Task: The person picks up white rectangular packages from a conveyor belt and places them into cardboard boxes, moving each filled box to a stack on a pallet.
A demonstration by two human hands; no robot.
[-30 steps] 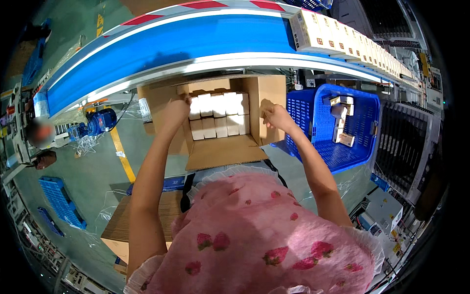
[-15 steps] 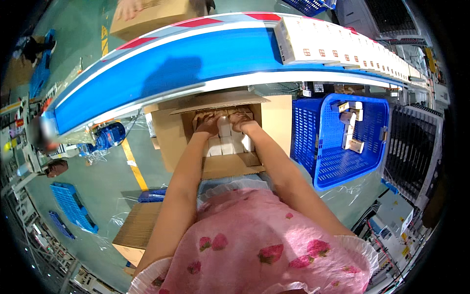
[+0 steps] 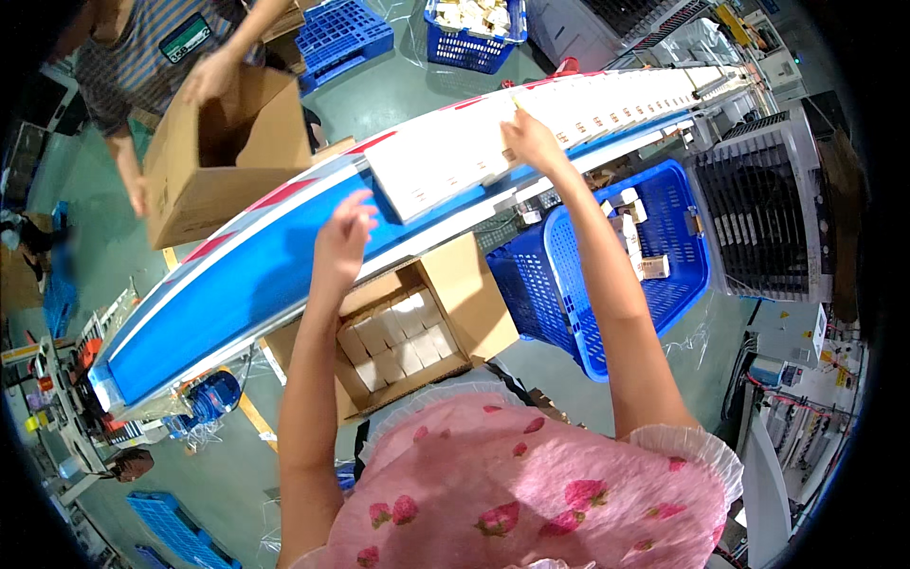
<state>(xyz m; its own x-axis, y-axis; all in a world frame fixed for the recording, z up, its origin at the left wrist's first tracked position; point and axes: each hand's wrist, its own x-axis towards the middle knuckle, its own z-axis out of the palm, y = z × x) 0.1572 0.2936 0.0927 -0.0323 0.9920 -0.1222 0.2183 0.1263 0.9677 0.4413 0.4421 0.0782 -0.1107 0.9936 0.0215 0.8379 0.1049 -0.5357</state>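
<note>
A long row of small white boxes point(image 3: 432, 163) stands packed side by side on the blue conveyor belt point(image 3: 275, 256). My right hand point(image 3: 535, 144) reaches over the middle of this row, its fingers apart and touching the box tops or just above them. Left of the row's near end, my left hand point(image 3: 343, 239) hovers over the belt with fingers spread and nothing in them. Before me an open cardboard carton point(image 3: 474, 302) holds several white boxes in rows; my left forearm covers part of its left side.
Beside the carton stands a blue plastic crate point(image 3: 697, 270) with a few loose boxes. Across the belt, a person holds an open carton point(image 3: 175, 194). Beyond it are a blue crate full of boxes point(image 3: 469, 47) and a blue pallet point(image 3: 343, 43). A metal rail edges the belt.
Both my hands have left the carton and moved up to the belt. The box row now reaches farther left. My view has turned, showing more of the person opposite and their carton.
</note>
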